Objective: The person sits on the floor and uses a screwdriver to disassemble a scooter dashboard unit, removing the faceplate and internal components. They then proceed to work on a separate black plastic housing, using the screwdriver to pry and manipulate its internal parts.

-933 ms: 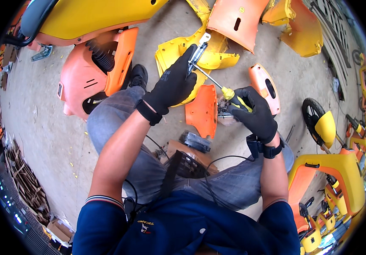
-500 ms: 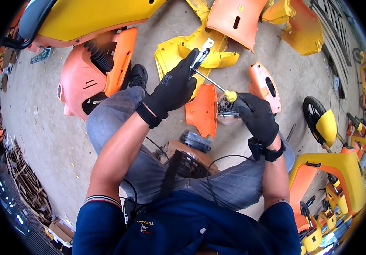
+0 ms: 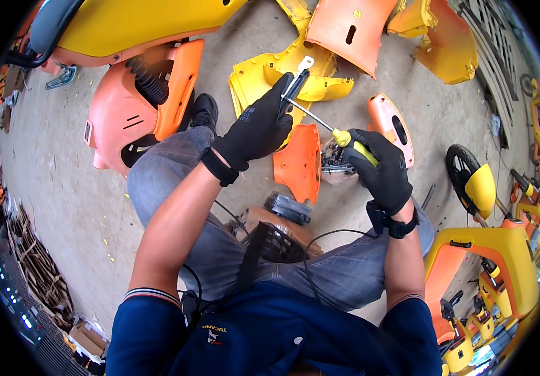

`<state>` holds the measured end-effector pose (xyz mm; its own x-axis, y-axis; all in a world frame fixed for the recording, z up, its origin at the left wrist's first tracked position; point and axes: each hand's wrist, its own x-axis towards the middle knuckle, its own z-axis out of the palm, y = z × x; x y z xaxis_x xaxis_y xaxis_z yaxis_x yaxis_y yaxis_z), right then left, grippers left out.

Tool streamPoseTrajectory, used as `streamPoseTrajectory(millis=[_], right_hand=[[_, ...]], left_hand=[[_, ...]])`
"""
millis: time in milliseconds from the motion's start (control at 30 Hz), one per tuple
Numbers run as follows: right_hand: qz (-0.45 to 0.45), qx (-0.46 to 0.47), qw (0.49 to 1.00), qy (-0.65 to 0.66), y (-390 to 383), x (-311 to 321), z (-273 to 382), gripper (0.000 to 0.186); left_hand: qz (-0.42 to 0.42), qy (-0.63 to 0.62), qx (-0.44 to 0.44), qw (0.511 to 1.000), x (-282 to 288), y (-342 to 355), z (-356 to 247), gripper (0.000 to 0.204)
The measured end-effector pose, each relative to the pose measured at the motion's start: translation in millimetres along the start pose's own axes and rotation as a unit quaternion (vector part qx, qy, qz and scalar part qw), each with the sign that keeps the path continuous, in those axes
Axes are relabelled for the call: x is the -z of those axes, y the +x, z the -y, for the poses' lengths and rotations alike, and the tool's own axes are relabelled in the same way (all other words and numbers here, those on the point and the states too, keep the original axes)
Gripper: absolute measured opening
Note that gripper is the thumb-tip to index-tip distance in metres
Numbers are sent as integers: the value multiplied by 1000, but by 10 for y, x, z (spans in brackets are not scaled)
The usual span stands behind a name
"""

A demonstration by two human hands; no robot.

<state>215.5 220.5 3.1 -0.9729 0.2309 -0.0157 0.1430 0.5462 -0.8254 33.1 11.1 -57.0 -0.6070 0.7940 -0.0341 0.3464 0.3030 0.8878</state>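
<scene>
The left hand (image 3: 259,128), in a black glove, is clenched around a small part with a black body and a pale metal tab (image 3: 299,76), holding it up over the far middle of the scene. The right hand (image 3: 383,169), also gloved in black, is wrapped tight around the yellow-and-black handle of a screwdriver (image 3: 329,128); the shaft runs up and to the left until its tip meets the part in the left hand.

Just below the two hands, an orange plastic panel (image 3: 299,161) lies on the concrete floor (image 3: 63,188), between the person's knees. Just right of the screwdriver handle lies a pale orange cover with a dark slot (image 3: 388,122). Beyond the left hand, yellow fairing pieces (image 3: 264,75) are heaped on the floor. To the far left lies a large orange scooter body shell (image 3: 123,116), and at the right a black wheel under a yellow mudguard (image 3: 470,182). A black shoe (image 3: 203,113) shows beside the shell.
</scene>
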Motion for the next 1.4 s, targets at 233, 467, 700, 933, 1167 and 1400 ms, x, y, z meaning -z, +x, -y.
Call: streamPoseTrajectory(millis=[233,467,700,933,1167,1400], right_hand=[[-80,98,979,-158,14,-51,10,39],[-84,97,970,-208,-3,-58,58,41],[50,-95,989,98,-72,-33,71,24],[163,-255,924,232,-7,111,70,26],[108,-210,931,277,119,303,-50,36],[93,-238,880,400,162,-302,-598,32]], left_hand=[[24,-42,29,998,-17,2,-27,72],[29,-19,11,999,-14,3,-12,72],[17,19,-33,999,36,-63,-87,69],[6,32,-43,999,0,-58,-57,67],[-17,-166,141,976,164,48,-197,51],[-8,-361,183,914,235,53,-260,37]])
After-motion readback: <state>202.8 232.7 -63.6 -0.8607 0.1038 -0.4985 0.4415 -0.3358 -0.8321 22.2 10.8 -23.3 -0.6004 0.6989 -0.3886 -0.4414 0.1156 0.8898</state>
